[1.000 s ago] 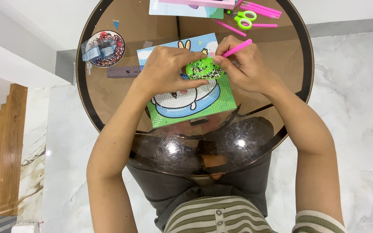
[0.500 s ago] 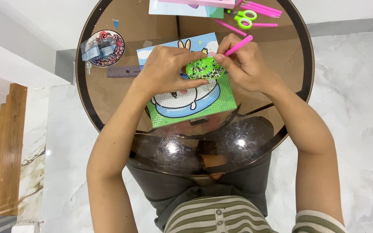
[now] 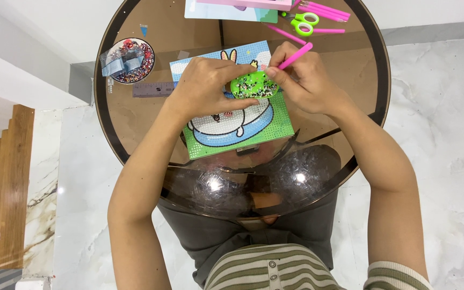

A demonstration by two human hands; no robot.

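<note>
A bead-art canvas (image 3: 232, 131) with a white rabbit in a blue tub on green lies on the round glass table (image 3: 135, 129). My left hand (image 3: 208, 86) rests on the canvas and holds a small green tray (image 3: 253, 86) of dark and light beads by its left edge. My right hand (image 3: 304, 80) grips a pink pen (image 3: 294, 56) and also touches the tray's right end. The pen's tip points down at the tray's upper edge.
A round dish of mixed beads with a plastic bag (image 3: 127, 60) sits at the table's far left, a small grey ruler (image 3: 153, 89) beside it. Green-handled scissors (image 3: 302, 24), spare pink pens (image 3: 323, 11) and a flat pink and blue box (image 3: 232, 8) lie at the far edge. Wooden stairs (image 3: 12, 182) run along the left.
Hands and tray have barely shifted; the pink pen has tilted slightly and its tip stays at the tray.
</note>
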